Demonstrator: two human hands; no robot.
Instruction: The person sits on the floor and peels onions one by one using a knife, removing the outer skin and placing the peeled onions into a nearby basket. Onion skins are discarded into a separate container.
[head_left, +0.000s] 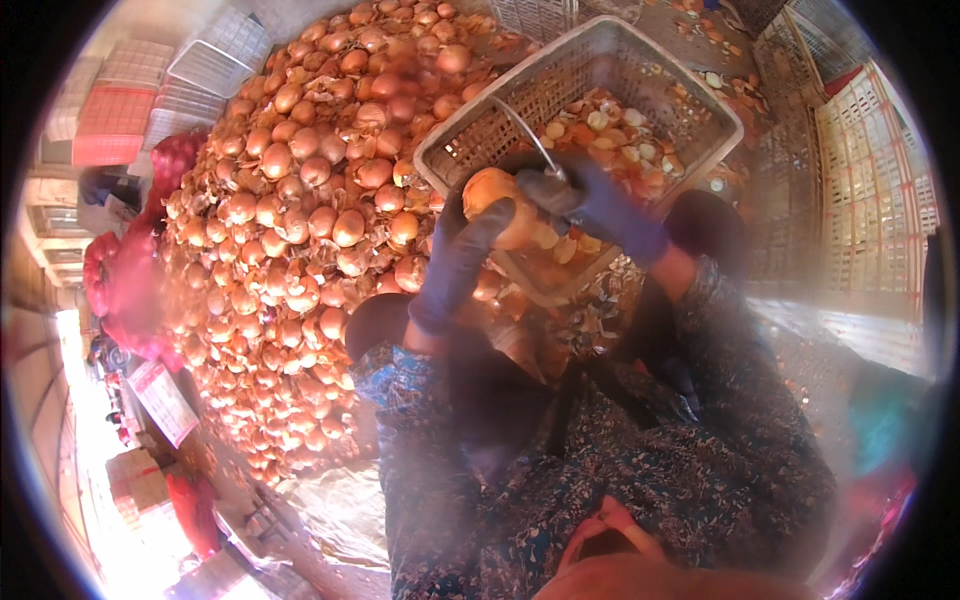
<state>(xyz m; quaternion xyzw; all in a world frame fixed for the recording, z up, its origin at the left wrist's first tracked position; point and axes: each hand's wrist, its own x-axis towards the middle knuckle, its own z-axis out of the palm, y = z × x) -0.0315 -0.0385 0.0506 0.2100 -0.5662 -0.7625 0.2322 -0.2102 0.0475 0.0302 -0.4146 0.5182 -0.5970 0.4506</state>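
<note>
My left hand (465, 255), in a dark blue glove, holds a large yellow onion (487, 193) over the near left part of a plastic crate (675, 79). My right hand (581, 199), gloved alike, is curled right beside the onion. Whether it grips a tool is hidden by its fingers. A thin curved metal rod (525, 127) runs from near the crate's left rim to this hand; it looks like the crate's handle, but I cannot be sure. Inside the crate lie onion skins and pale cut ends (600, 131).
A big heap of unpeeled onions (300, 172) spreads to the left. Stacked crates (870, 202) stand at the right, others (112, 105) at the far left. Red mesh sacks (127, 277) border the heap. Loose skins (585, 315) litter the floor between my knees.
</note>
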